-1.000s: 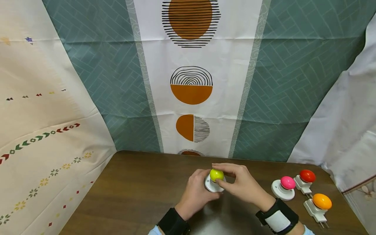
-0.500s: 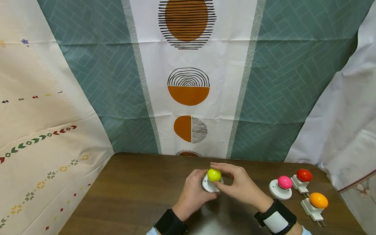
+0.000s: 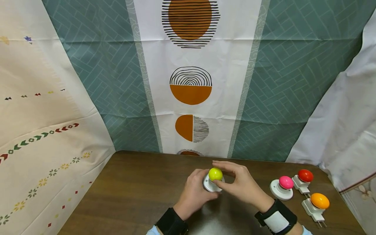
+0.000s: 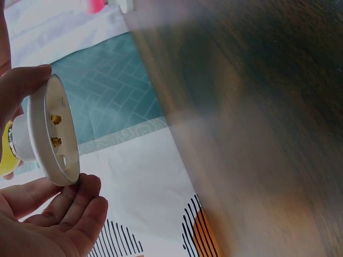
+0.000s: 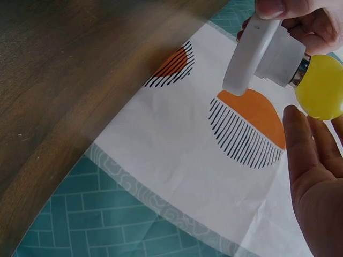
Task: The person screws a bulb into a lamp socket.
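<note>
Near the middle of the table in the head view, my left hand (image 3: 192, 191) grips a white round lamp holder (image 3: 208, 185) by its rim. A yellow-green light bulb (image 3: 215, 174) sits in its socket, with my right hand (image 3: 239, 182) pinching it between thumb and fingers. The left wrist view shows the holder's hollow underside, where two brass screws (image 4: 56, 142) stand out; it is held clear of the table. In the right wrist view a strip of metal bulb cap (image 5: 301, 70) shows between the white socket and the yellow glass.
To the right stand a pink bulb (image 3: 286, 182) in a round white holder, a red bulb (image 3: 305, 175) in a white plug-in holder, and an orange bulb (image 3: 320, 200) in another plug-in holder with prongs. Patterned cloth (image 3: 191, 107) hangs behind the brown table (image 3: 132, 189).
The head view shifts slightly left and back. Both hands keep their hold on the lamp holder and bulb, with only small movements of the right fingers.
</note>
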A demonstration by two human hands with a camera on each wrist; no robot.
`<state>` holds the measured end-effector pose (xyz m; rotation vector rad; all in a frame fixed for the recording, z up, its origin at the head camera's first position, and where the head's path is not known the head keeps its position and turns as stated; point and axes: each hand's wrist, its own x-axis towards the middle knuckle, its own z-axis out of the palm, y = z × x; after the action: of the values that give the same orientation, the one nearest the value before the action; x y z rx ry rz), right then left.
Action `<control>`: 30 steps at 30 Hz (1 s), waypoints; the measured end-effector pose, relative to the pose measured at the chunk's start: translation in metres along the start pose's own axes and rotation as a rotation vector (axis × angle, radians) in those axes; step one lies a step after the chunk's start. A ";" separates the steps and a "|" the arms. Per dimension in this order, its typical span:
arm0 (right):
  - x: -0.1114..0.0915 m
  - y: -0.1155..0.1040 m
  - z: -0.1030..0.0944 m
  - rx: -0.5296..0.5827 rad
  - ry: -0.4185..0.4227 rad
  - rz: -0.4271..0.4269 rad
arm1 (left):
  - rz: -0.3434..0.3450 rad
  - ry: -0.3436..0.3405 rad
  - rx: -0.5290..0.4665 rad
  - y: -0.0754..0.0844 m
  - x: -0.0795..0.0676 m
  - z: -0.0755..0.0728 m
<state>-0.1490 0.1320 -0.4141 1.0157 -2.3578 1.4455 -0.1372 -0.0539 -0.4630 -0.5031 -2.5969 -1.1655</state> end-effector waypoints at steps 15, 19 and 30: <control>0.000 0.000 -0.002 0.002 0.073 0.002 | 0.000 -0.003 -0.017 0.001 0.002 0.002; 0.000 -0.001 -0.003 0.011 0.057 -0.010 | -0.009 -0.013 -0.030 0.001 0.002 0.002; -0.001 0.001 0.002 0.030 0.035 -0.006 | -0.021 0.005 -0.015 -0.004 -0.003 -0.001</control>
<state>-0.1487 0.1309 -0.4168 0.9951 -2.3141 1.4883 -0.1356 -0.0577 -0.4663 -0.4764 -2.5975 -1.1922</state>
